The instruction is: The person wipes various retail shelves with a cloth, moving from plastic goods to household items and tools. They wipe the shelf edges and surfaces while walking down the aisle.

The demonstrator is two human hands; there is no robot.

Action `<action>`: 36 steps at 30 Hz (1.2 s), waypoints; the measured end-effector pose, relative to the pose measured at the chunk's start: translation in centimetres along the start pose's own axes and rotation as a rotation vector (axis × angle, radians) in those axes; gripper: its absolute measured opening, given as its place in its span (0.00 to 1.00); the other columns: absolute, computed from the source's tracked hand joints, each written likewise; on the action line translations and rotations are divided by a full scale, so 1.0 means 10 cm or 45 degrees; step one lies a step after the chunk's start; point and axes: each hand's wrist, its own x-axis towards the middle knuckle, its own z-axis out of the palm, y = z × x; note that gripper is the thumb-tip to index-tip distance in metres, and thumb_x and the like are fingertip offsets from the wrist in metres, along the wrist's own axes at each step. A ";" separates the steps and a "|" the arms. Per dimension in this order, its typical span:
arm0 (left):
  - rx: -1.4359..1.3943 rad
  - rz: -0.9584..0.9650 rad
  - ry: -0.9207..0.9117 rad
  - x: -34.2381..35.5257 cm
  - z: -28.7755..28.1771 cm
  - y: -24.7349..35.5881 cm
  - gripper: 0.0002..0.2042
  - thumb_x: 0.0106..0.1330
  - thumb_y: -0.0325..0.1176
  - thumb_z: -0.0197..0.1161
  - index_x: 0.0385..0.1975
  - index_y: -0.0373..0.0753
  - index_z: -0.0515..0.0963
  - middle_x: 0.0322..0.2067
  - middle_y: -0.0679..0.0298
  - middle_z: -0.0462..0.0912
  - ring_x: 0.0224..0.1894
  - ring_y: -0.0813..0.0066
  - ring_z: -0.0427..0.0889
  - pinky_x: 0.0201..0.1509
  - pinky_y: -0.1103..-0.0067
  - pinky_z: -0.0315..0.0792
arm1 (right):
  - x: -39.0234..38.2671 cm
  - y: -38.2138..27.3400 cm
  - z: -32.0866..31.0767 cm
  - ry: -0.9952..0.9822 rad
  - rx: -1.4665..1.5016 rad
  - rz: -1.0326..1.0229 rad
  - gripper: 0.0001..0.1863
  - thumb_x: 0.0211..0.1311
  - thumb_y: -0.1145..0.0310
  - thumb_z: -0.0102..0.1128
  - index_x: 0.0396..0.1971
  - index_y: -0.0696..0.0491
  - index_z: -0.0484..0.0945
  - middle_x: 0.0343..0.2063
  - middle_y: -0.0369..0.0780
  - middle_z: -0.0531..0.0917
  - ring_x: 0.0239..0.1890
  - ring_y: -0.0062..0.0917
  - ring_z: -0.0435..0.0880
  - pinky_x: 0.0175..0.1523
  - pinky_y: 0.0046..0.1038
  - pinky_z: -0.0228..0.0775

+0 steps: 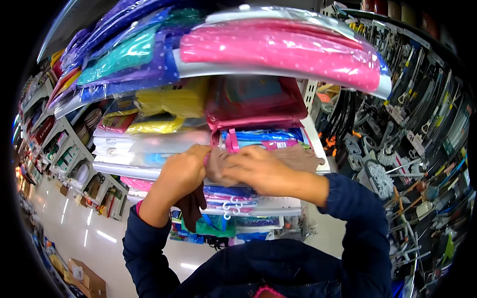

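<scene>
We saw a taupe cloth point(216, 165), navy sleeves point(365, 218) and a pink package point(283, 49) with white dots. We noted a teal package point(124, 57), a yellow package point(174, 97) and a crimson package point(256, 107).

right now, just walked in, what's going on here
A person at a set of store shelves is handling a brown cloth with both hands. The left hand grips it, while the right hand is on it too, but blurred, so its grip is hard to tell. Just beyond them sits a dark red package, and pink packages lie on the shelf above.
</scene>
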 end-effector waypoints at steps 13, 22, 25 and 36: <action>0.078 0.104 -0.094 0.00 0.19 0.04 0.14 0.54 0.32 0.64 0.40 0.37 0.77 0.34 0.52 0.82 0.33 0.52 0.80 0.36 0.66 0.74 | -1.45 0.35 -0.84 -0.278 0.259 0.625 0.23 0.37 0.86 0.47 0.33 0.50 0.82 0.35 0.40 0.83 0.38 0.35 0.81 0.53 0.35 0.68; 0.334 0.288 -0.115 0.45 0.39 0.20 0.19 0.50 0.40 0.69 0.38 0.37 0.74 0.34 0.57 0.77 0.30 0.56 0.81 0.31 0.67 0.75 | -2.45 0.37 -1.52 0.201 0.280 1.273 0.26 0.37 0.86 0.38 0.40 0.63 0.77 0.35 0.46 0.81 0.39 0.33 0.79 0.50 0.25 0.68; 0.414 0.373 -0.191 0.60 0.41 0.30 0.19 0.50 0.40 0.69 0.37 0.37 0.74 0.33 0.58 0.77 0.30 0.58 0.81 0.30 0.68 0.75 | -2.24 0.23 -1.50 0.316 -0.055 1.064 0.26 0.39 0.87 0.37 0.42 0.62 0.77 0.41 0.49 0.78 0.44 0.39 0.78 0.54 0.26 0.66; 0.328 0.521 0.072 0.72 0.35 0.14 0.10 0.57 0.39 0.63 0.32 0.40 0.80 0.28 0.62 0.82 0.31 0.61 0.80 0.33 0.69 0.73 | -1.49 0.14 -0.72 -0.098 -0.519 0.293 0.29 0.33 0.68 0.65 0.45 0.54 0.78 0.44 0.43 0.77 0.45 0.39 0.74 0.48 0.36 0.69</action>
